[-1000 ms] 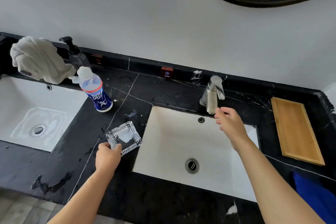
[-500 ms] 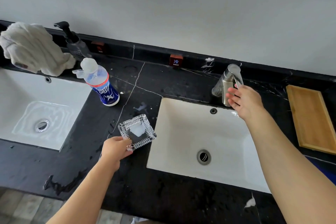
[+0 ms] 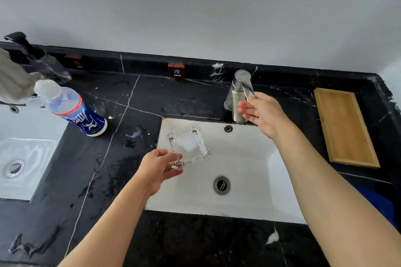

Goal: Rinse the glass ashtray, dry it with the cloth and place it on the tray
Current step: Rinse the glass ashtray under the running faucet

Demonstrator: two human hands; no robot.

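My left hand holds the square cut-glass ashtray by its near corner, tilted, over the left part of the white right-hand sink. My right hand rests against the lever of the chrome tap behind that sink, fingers around the lever's end. No water shows under the spout. The pale cloth lies bunched at the far left edge of the counter. The wooden tray lies on the black counter right of the sink.
A plastic bottle with a blue label stands between the two sinks, a black pump dispenser behind it. A second white sink is at the left. Wet patches mark the black marble counter. Something blue lies at the right edge.
My left hand has carried the ashtray from above the counter rightward over the sink. My right hand has closed in on the tap lever. The view has tilted down and shifted right.
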